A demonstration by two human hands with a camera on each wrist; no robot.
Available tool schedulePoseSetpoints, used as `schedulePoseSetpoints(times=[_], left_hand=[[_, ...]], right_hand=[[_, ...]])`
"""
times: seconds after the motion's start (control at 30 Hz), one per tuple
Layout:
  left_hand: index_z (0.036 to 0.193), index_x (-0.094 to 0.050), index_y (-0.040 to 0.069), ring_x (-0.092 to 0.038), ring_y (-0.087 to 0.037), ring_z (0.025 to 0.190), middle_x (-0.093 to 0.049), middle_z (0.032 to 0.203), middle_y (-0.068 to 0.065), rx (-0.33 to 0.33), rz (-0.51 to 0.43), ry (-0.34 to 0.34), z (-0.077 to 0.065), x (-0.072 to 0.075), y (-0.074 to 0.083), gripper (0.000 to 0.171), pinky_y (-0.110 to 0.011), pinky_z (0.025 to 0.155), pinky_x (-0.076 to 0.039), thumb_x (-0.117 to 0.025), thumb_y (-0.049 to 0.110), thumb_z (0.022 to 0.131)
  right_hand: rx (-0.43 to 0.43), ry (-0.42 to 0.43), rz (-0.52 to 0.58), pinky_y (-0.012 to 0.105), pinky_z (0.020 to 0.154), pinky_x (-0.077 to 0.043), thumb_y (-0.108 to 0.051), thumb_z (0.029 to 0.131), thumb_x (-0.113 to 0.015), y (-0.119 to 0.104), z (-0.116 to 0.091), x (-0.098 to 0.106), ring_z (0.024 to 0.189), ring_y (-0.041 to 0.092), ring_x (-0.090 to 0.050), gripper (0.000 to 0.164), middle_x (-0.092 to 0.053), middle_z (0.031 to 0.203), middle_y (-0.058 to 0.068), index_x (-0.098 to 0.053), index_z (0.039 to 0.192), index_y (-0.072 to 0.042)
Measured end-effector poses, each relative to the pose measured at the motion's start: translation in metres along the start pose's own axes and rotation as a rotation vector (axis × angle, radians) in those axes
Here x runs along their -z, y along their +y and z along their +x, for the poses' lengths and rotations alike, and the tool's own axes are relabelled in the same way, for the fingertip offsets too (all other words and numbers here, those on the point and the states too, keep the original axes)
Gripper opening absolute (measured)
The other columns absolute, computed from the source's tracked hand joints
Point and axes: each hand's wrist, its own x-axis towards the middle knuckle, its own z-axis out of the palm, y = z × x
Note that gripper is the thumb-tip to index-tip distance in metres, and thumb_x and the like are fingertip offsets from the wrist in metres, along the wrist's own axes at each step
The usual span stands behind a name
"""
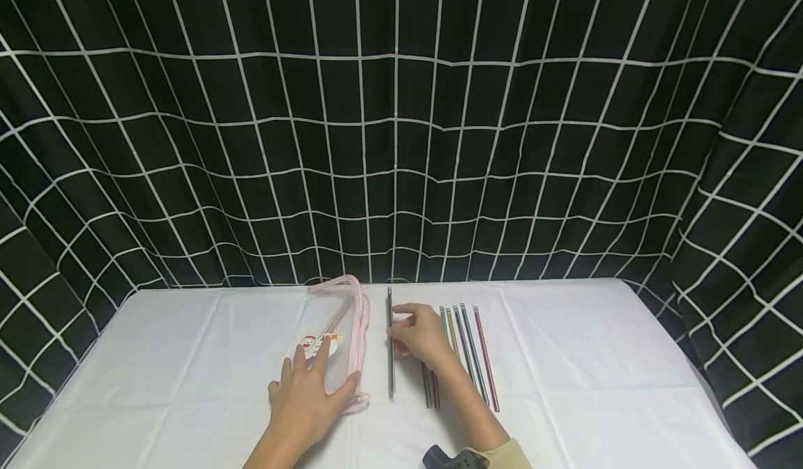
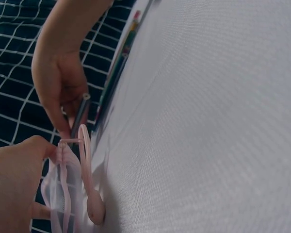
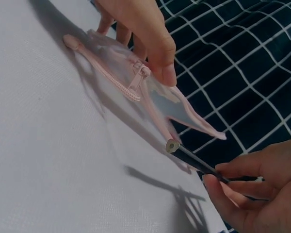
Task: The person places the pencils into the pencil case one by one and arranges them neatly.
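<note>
See-through pouch: The soft, clear pouch with pink edges (image 1: 341, 359) lay on the left side of the white cloth tabletop (image 1: 583, 350). A long, thin thing showed inside it.
Left hand: The left hand (image 1: 307, 399) rested on the pouch with its fingers spread, not curled around anything.
Dark pencil: The long, thin, dark pencil (image 1: 392, 361) was up off the tabletop, just right of the pouch and apart from it. Its flat end faced the near side.
Right hand: The right hand (image 1: 423, 333) pinched this pencil with its thumb and fingers.
Other pencils: More long pencils, green, yellow, dark and red (image 1: 475, 352), lay to the right, some partly hidden by the right arm.
Zip pull: The small pink zip pull (image 3: 138, 80) sat at the near part of the pouch. I could not tell how wide the zip gaped.
Good pinch: A snug, gentle pinch seemed best, so the thin pencil would not spin or tip.
Good press: A light press seemed enough to stop the floppy pouch from sliding.
Watch out: A pencil end could have caught on the soft pink edge, so slow moves seemed wise.
</note>
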Motion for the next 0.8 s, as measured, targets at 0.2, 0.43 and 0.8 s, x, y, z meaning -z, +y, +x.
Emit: schedulePoseSetpoints(times=[0.2, 0.43, 0.8], left_hand=[[0.155, -0.052, 0.009, -0.052, -0.055, 0.131, -0.049, 0.148, -0.038, 0.005, -0.002, -0.001, 0.0001, -0.0011, -0.0008, 0.082, -0.073, 0.088, -0.045, -0.060, 0.064, 0.096], [0.156, -0.051, 0.009, -0.052, -0.054, 0.131, -0.049, 0.149, -0.038, 0.001, -0.005, 0.003, -0.0004, -0.0010, -0.0010, 0.082, -0.073, 0.088, -0.045, -0.060, 0.064, 0.096], [0.156, -0.051, 0.009, -0.053, -0.053, 0.130, -0.050, 0.147, -0.036, 0.000, 0.005, 0.005, -0.0007, 0.0001, 0.0001, 0.082, -0.073, 0.087, -0.045, -0.060, 0.064, 0.096]], right_hand=[[0.007, 0.013, 0.061, 0.032, 0.063, -0.063, 0.005, 0.088, -0.073, -0.0019, 0.0012, -0.0010, 0.069, 0.020, -0.075, 0.050, -0.075, 0.092, 0.020, -0.061, 0.136, 0.012], [0.002, 0.022, 0.126, 0.034, 0.064, -0.063, 0.007, 0.088, -0.072, -0.0065, 0.0017, -0.0025, 0.069, 0.026, -0.076, 0.051, -0.074, 0.095, 0.023, -0.060, 0.137, 0.012], [0.015, 0.039, 0.174, 0.033, 0.063, -0.063, 0.008, 0.089, -0.071, -0.0068, 0.0053, -0.0059, 0.068, 0.025, -0.076, 0.050, -0.074, 0.096, 0.025, -0.060, 0.137, 0.013]])
